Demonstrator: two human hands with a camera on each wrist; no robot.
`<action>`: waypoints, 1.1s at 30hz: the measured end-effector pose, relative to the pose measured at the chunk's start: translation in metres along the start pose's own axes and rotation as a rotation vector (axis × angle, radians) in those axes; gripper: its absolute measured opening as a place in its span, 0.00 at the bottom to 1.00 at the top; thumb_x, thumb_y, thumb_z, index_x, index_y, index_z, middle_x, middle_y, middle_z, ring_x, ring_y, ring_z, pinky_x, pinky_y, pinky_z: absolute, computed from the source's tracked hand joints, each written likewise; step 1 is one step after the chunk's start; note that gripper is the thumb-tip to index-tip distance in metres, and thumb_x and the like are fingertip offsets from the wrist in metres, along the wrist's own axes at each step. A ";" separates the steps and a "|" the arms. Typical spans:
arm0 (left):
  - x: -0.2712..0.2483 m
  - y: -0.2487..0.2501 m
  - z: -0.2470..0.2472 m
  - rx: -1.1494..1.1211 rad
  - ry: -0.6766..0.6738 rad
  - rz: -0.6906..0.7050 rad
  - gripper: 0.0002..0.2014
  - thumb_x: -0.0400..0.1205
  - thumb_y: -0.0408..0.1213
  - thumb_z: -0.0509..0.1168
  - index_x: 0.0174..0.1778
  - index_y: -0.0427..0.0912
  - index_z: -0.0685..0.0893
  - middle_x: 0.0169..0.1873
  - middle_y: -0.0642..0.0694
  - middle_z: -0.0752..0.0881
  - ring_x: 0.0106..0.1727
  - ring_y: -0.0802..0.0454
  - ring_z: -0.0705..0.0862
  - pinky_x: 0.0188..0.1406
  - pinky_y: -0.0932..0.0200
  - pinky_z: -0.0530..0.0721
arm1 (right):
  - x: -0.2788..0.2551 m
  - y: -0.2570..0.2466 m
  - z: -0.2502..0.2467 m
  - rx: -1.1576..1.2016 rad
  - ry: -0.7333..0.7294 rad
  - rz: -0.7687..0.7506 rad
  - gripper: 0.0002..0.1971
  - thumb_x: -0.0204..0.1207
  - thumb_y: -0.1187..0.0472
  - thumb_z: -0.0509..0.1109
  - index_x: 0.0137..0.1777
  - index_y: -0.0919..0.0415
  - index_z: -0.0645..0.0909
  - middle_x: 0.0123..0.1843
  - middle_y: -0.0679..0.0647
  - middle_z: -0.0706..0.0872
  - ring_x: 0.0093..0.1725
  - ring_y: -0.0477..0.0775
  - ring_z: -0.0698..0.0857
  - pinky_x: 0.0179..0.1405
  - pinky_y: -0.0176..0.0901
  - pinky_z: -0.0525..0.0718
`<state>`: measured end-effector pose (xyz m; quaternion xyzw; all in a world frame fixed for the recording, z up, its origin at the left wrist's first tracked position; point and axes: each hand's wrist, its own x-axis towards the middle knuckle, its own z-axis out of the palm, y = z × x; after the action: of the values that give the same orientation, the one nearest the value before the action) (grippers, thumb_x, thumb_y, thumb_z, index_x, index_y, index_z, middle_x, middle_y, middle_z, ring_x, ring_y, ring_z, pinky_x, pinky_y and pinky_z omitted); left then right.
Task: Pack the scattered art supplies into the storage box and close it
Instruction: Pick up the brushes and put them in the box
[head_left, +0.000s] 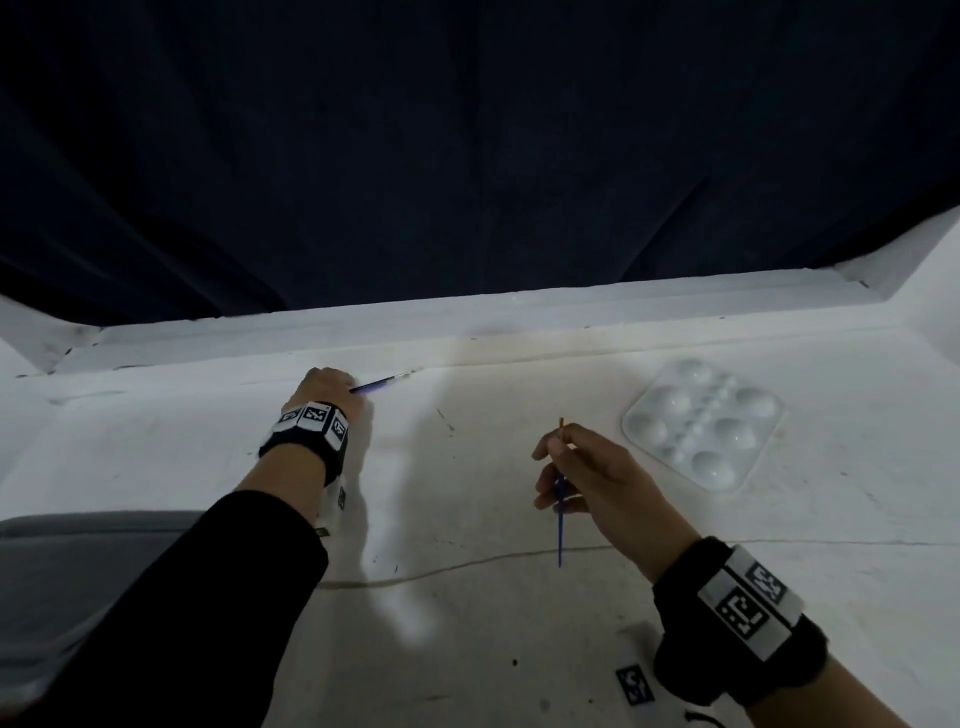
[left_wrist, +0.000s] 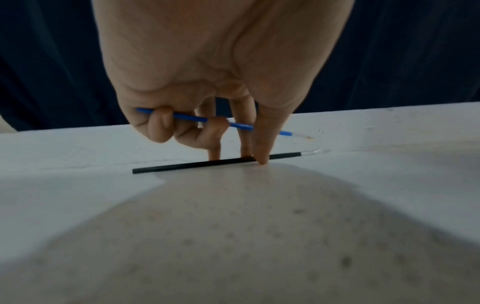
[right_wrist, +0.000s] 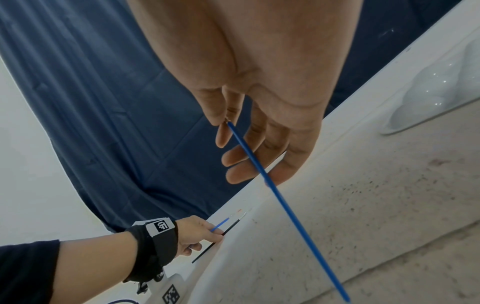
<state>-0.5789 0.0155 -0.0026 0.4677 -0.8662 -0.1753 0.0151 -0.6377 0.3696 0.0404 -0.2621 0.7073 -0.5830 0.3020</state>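
My left hand is at the back of the white table. Its curled ring and little fingers hold a blue paintbrush. The thumb and two straight fingertips of that hand press on a black paintbrush that lies flat on the table. My right hand hovers over the middle of the table and pinches a second, long blue paintbrush near its bristle end, with the handle pointing down towards me. The same long brush crosses the right wrist view. A white paint palette lies to the right of that hand.
A grey flat object lies at the lower left, partly hidden by my left sleeve. A dark blue curtain hangs behind the table's raised back ledge. A thin cable runs across the table.
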 end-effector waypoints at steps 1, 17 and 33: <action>0.000 0.000 0.000 0.024 0.013 -0.002 0.10 0.80 0.41 0.67 0.54 0.46 0.88 0.54 0.42 0.87 0.51 0.40 0.86 0.56 0.48 0.87 | 0.001 0.000 0.000 -0.002 0.005 0.004 0.14 0.88 0.54 0.58 0.50 0.61 0.80 0.38 0.56 0.86 0.41 0.59 0.90 0.44 0.49 0.83; -0.127 0.041 -0.009 -0.505 -0.074 0.131 0.09 0.87 0.38 0.61 0.40 0.48 0.78 0.31 0.48 0.87 0.28 0.51 0.79 0.28 0.60 0.73 | -0.020 -0.011 0.008 0.161 0.099 -0.073 0.12 0.88 0.51 0.58 0.60 0.46 0.83 0.34 0.52 0.75 0.27 0.49 0.67 0.27 0.42 0.67; -0.339 0.085 0.046 -0.448 -0.164 0.414 0.09 0.90 0.48 0.56 0.50 0.55 0.80 0.44 0.56 0.83 0.44 0.59 0.81 0.40 0.69 0.75 | -0.072 0.033 0.028 0.324 0.250 0.034 0.17 0.89 0.61 0.56 0.37 0.64 0.72 0.35 0.64 0.78 0.28 0.49 0.78 0.30 0.41 0.76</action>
<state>-0.4657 0.3478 0.0279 0.2506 -0.8813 -0.3918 0.0834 -0.5687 0.4096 0.0133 -0.1237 0.6407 -0.7118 0.2601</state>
